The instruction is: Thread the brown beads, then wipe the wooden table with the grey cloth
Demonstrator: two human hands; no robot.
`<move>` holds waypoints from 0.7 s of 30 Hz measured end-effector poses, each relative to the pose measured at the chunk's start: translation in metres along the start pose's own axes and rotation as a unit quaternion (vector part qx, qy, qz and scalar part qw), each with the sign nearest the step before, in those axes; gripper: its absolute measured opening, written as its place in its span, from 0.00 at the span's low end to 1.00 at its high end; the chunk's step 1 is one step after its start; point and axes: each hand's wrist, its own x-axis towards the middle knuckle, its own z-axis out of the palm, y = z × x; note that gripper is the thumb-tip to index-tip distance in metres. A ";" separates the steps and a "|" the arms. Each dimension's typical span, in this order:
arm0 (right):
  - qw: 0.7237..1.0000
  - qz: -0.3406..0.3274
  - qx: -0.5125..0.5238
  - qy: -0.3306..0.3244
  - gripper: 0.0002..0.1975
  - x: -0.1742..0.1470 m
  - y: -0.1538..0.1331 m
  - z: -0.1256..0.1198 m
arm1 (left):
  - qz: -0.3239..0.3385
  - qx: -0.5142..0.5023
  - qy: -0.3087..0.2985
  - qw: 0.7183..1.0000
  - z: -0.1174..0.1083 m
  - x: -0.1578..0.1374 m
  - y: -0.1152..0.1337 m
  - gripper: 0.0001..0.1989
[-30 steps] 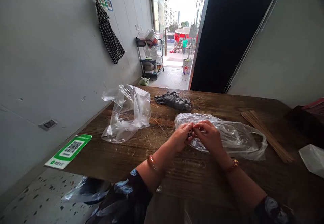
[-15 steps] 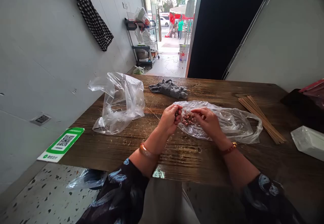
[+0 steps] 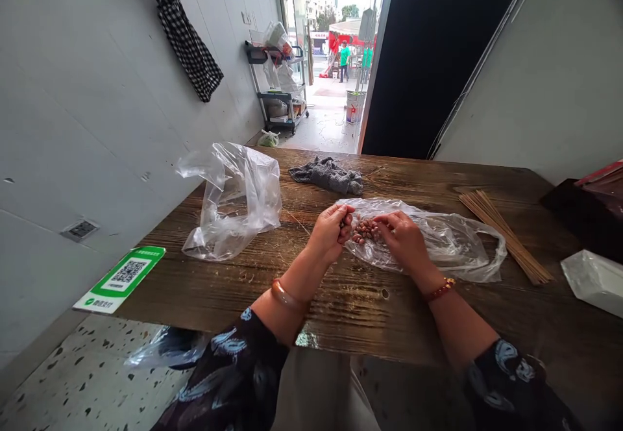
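Now parted from the right hand point(image 3: 399, 235), the left hand point(image 3: 329, 230) curls around small dark bits point(image 3: 343, 222); the right pinches narrowly (on what, I cannot tell). Reddish-brown nut-like pieces point(image 3: 363, 230) lie exposed between them, within reach.

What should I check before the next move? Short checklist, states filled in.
1. Left hand closed around small brown pieces: ok, some show between its curled fingers.
2. Right hand gripping a piece: cannot tell; its fingertips are at the pile's right edge, but their contact is hidden.
3. Clear bag by the pile lying smooth: not ok, crumpled.
4. Gray cloth clear of both hands: ok, it lies beyond them.
5. Thin sticks clear of the right hand: ok, they lie apart, off to the right.
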 end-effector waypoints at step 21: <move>0.994 -0.022 0.063 0.085 0.13 0.003 0.000 0.004 | 0.029 -0.025 -0.021 0.999 0.001 -0.010 0.017 0.10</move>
